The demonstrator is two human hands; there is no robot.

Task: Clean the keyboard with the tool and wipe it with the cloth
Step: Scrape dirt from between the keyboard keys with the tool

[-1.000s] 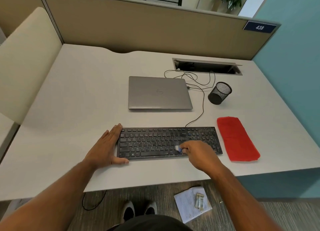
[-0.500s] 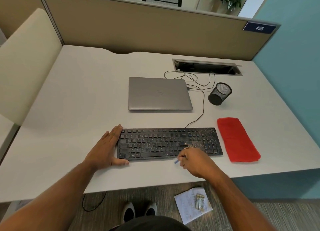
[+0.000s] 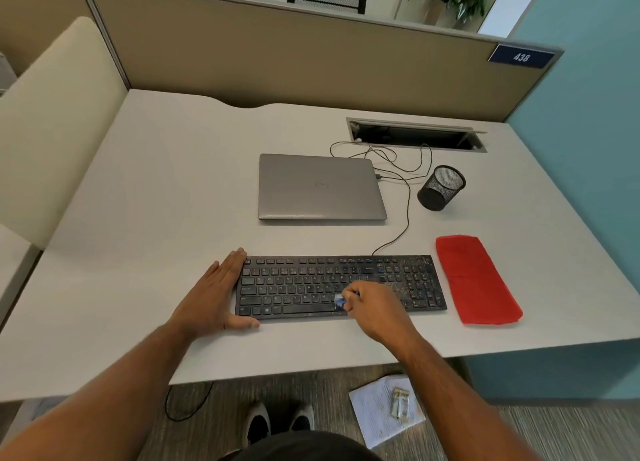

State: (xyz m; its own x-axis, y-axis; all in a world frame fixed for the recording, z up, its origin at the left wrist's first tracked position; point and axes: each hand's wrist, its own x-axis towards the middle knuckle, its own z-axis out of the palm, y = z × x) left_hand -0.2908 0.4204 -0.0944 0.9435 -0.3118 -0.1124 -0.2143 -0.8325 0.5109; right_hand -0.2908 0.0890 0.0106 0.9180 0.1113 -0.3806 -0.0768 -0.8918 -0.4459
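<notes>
A black keyboard [image 3: 304, 284] lies near the front edge of the desk, with pale crumbs scattered over its right part. My left hand [image 3: 211, 298] lies flat against the keyboard's left end, fingers straight, thumb along the front edge. My right hand [image 3: 375, 310] grips a small blue and white cleaning tool [image 3: 341, 300], whose tip touches the keys near the right end of the space bar. A folded red cloth [image 3: 476, 279] lies on the desk just right of the keyboard, untouched.
A closed grey laptop [image 3: 320, 187] sits behind the keyboard. A black mesh pen cup [image 3: 441, 188] and loose cables [image 3: 398, 163] are at the back right, by a cable slot [image 3: 415, 135]. Paper with debris [image 3: 384, 408] lies on the floor.
My right hand swept the tool off the keyboard's front edge half a second ago and has now come back up onto the keys. The left hand has stayed put.
</notes>
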